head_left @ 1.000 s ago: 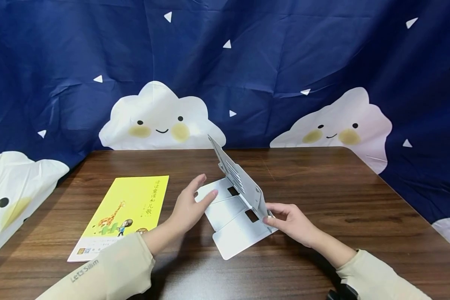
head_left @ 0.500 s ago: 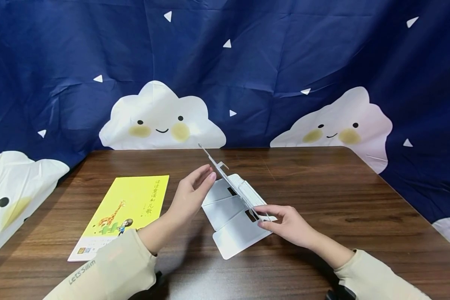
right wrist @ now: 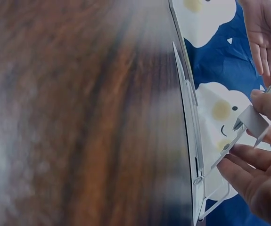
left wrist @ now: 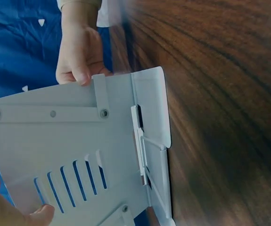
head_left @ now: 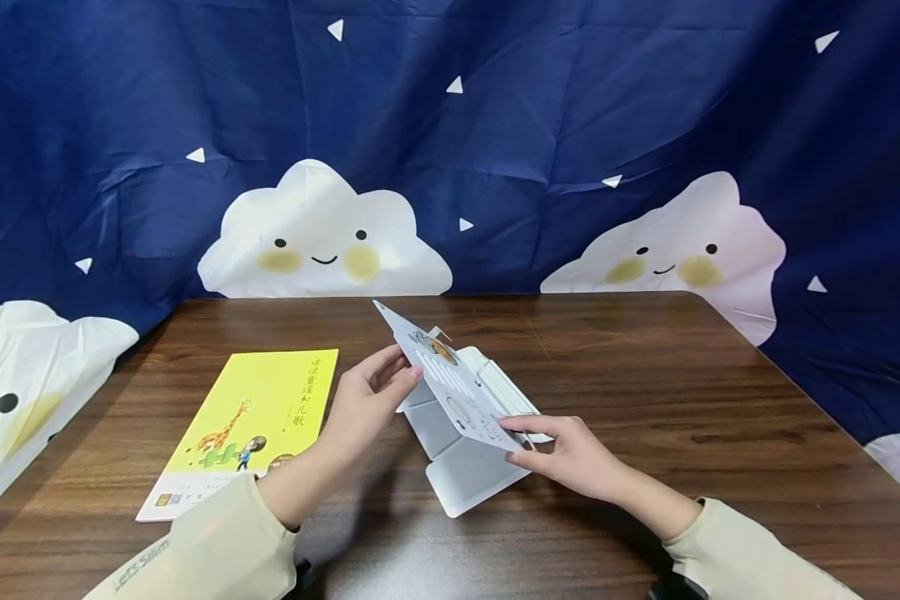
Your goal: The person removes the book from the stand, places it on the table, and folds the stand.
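A white metal folding book stand (head_left: 450, 392) rests on the table with its panel tilted up over the hinged base (head_left: 471, 479). In the head view, the panel's upper face carries printed pictures; its slotted, bracketed other face (left wrist: 74, 141) fills the left wrist view. My left hand (head_left: 363, 404) pinches the panel's left edge, thumb on the slotted face in the left wrist view. My right hand (head_left: 573, 458) pinches the panel's near right corner between thumb and fingers, beside the hinge. Wire supports (right wrist: 220, 200) show below it in the right wrist view.
A yellow children's book (head_left: 258, 417) with a giraffe on its cover lies left of the stand, partly behind my left forearm. The brown wooden table (head_left: 720, 392) reaches back to a blue curtain (head_left: 495, 125) printed with smiling clouds.
The panel has swung over toward the left and down, now showing its printed face. My left hand has come to its edge and taken hold; my right hand has shifted slightly left.
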`<state>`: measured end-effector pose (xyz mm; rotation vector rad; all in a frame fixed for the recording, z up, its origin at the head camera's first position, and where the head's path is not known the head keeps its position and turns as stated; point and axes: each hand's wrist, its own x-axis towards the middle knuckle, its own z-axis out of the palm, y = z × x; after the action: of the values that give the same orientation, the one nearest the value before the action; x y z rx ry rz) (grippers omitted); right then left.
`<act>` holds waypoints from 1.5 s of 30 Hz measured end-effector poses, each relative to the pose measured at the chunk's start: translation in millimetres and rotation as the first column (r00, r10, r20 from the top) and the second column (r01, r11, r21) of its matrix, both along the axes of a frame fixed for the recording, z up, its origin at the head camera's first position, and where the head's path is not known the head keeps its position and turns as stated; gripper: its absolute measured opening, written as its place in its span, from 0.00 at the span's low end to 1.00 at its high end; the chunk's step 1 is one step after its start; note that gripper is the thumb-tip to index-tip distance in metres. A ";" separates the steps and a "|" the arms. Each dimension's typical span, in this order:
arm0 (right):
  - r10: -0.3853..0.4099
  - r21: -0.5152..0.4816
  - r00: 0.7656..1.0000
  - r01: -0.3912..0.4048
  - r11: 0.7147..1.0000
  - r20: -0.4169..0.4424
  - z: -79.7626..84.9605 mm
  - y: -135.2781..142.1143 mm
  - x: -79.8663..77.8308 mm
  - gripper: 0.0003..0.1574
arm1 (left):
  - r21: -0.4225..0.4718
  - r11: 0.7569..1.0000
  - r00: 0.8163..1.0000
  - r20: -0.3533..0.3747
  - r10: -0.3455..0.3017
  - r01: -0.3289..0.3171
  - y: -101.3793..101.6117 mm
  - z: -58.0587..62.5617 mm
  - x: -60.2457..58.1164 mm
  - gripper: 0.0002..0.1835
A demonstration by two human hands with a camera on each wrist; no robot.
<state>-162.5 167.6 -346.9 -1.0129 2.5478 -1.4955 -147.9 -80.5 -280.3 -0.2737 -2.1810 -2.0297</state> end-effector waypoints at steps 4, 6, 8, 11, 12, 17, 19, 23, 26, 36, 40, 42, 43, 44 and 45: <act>0.018 0.014 1.000 -0.017 1.000 -0.011 -0.7 -2.7 0.0 0.24 | 0.058 0.998 0.999 0.047 0.004 -0.007 -2.9 -2.8 3.5 0.25; 0.021 0.042 0.999 -0.019 0.999 -0.048 -1.2 -3.5 0.2 0.24 | 0.086 0.996 0.998 0.064 -0.001 -0.005 -5.1 -4.2 5.2 0.26; 0.018 0.082 0.994 -0.009 0.997 -0.110 -1.8 -4.2 0.3 0.24 | 0.105 0.994 0.997 0.082 -0.001 -0.008 -7.8 -5.4 7.2 0.26; 0.011 0.146 0.981 0.018 0.989 -0.195 -2.5 -5.4 0.7 0.24 | 0.106 0.994 0.994 0.113 0.006 -0.018 -11.8 -6.9 9.9 0.25; 0.007 0.162 0.975 0.029 0.986 -0.222 -2.7 -6.0 0.9 0.24 | 0.097 0.995 0.992 0.125 0.013 -0.025 -13.0 -7.2 10.9 0.24; 0.006 0.199 0.964 0.049 0.979 -0.267 -2.6 -9.2 2.8 0.25 | 0.065 0.995 0.981 0.186 0.057 -0.070 -17.4 -9.4 14.3 0.23; 0.007 0.208 0.963 0.050 0.977 -0.269 -2.6 -10.6 3.6 0.25 | 0.068 0.994 0.976 0.205 0.068 -0.084 -18.8 -10.9 15.3 0.23; -0.003 0.236 0.961 0.071 0.969 -0.276 -2.3 -14.0 5.3 0.25 | 0.076 0.992 0.969 0.236 0.077 -0.097 -21.4 -15.0 18.0 0.22; -0.016 0.273 0.958 0.097 0.957 -0.285 -1.2 -17.2 7.7 0.25 | 0.077 0.992 0.964 0.256 0.076 -0.099 -23.3 -19.0 20.2 0.20; -0.011 0.396 0.932 0.165 0.903 -0.362 -1.7 -24.2 12.6 0.28 | 0.055 0.993 0.948 0.306 0.085 -0.107 -29.5 -34.8 23.9 0.18; 0.013 0.425 0.917 0.173 0.888 -0.400 -3.2 -26.1 13.9 0.27 | 0.030 0.993 0.939 0.332 0.094 -0.111 -31.4 -41.2 25.8 0.19; 0.021 0.441 0.909 0.183 0.879 -0.417 -3.4 -26.9 14.6 0.27 | 0.022 0.993 0.937 0.336 0.099 -0.113 -32.0 -44.2 26.4 0.19; 0.023 0.449 0.906 0.187 0.874 -0.422 -3.4 -27.2 15.0 0.27 | 0.019 0.993 0.936 0.336 0.101 -0.114 -32.3 -45.5 26.5 0.19; 0.025 0.455 0.904 0.190 0.870 -0.427 -3.3 -27.5 15.3 0.27 | 0.015 0.993 0.936 0.336 0.103 -0.114 -32.6 -46.9 26.7 0.18; 0.028 0.461 0.901 0.194 0.866 -0.432 -3.3 -27.9 15.5 0.27 | 0.012 0.993 0.936 0.336 0.105 -0.116 -32.8 -48.2 26.8 0.18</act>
<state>-147.0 139.7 -350.1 -1.2527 3.0593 -0.5812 -121.1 -113.2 -328.5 0.2127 -2.2840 -2.1774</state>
